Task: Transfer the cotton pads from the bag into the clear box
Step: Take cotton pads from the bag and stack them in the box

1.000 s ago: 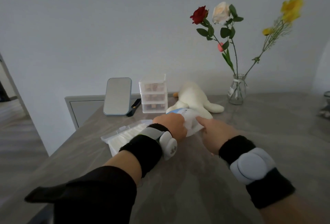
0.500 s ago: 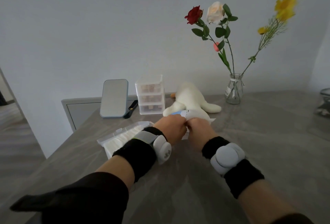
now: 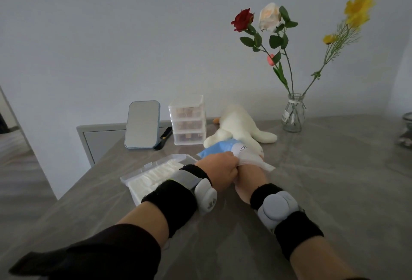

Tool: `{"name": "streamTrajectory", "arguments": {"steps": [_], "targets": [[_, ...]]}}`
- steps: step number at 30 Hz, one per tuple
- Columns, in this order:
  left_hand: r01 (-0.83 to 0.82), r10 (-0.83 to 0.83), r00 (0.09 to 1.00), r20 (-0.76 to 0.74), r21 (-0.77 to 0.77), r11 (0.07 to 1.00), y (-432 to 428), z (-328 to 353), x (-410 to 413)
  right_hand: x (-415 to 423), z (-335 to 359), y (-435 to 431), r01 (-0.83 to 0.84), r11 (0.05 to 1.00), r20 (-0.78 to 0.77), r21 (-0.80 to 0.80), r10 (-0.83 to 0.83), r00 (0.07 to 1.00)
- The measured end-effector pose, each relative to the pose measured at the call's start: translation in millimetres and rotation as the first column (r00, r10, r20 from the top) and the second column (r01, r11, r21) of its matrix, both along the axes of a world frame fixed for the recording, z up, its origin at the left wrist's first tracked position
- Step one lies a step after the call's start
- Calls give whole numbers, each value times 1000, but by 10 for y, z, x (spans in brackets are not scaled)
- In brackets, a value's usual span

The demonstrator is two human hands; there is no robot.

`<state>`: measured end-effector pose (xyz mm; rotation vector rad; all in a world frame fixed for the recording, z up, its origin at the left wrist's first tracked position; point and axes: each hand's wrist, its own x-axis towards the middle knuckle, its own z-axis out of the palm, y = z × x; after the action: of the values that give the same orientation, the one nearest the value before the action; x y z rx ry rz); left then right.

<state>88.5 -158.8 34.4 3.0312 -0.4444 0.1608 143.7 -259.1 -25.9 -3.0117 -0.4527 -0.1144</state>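
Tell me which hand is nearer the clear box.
Left. The left hand grips the bag beside the clear box; the right hand sits farther right, inside the bag.

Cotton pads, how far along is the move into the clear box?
Done: the clear box holds a row of pads. In hand: the left hand grips the bag, the right hand reaches inside, fingers hidden. Left: whatever the bag holds.
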Motion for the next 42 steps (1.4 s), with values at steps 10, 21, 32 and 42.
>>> {"name": "streamTrajectory", "arguments": {"steps": [10,21,32,42], "targets": [[-16,16,1000,3,23,1000,22,11,-5,-8,-25,-54,-154,984,123,-92,165,979],[-8,9,1000,-23,46,999,18,24,-51,-52,-31,-61,-159,975,103,-155,176,979],[-9,9,1000,5,26,1000,29,44,-54,-157,173,-59,-170,983,70,-71,175,982],[-33,35,999,-29,63,997,-4,29,-80,-43,51,5,-92,980,39,-179,100,994]]}}
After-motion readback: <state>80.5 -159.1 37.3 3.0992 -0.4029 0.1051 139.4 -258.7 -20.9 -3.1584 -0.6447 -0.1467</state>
